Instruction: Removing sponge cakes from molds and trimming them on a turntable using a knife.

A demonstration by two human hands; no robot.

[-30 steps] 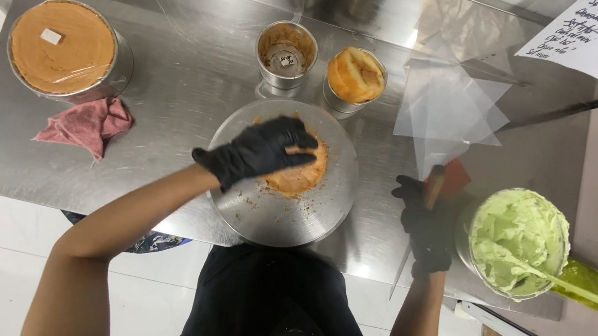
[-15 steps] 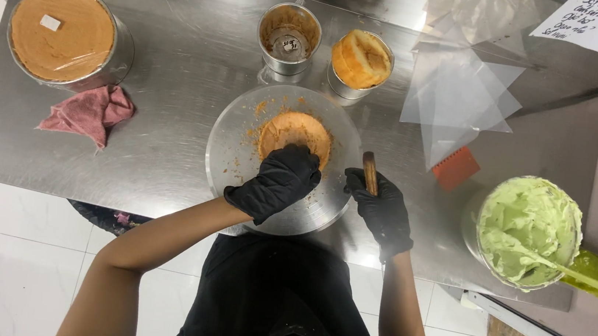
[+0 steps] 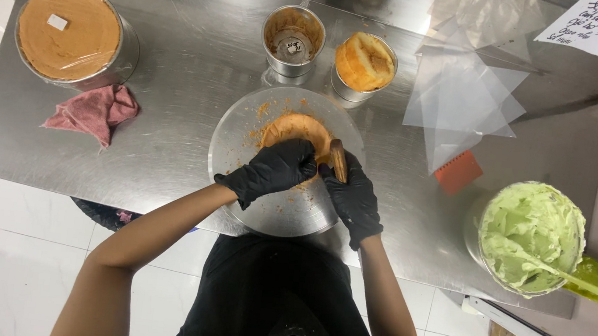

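A small round brown sponge cake sits on a round metal turntable strewn with crumbs. My left hand, in a black glove, rests on the near edge of the cake and steadies it. My right hand, also gloved, grips a brown wooden-handled tool pressed against the cake's right side; its blade is hidden.
An empty metal tin and a tin with a baked cake stand behind the turntable. A large covered cake tin and a pink cloth lie left. Plastic sheets, an orange scraper and a bowl of green cream lie right.
My right hand has come from the right side with the tool and now holds it against the cake. My left hand slid from the cake's top to its near edge.
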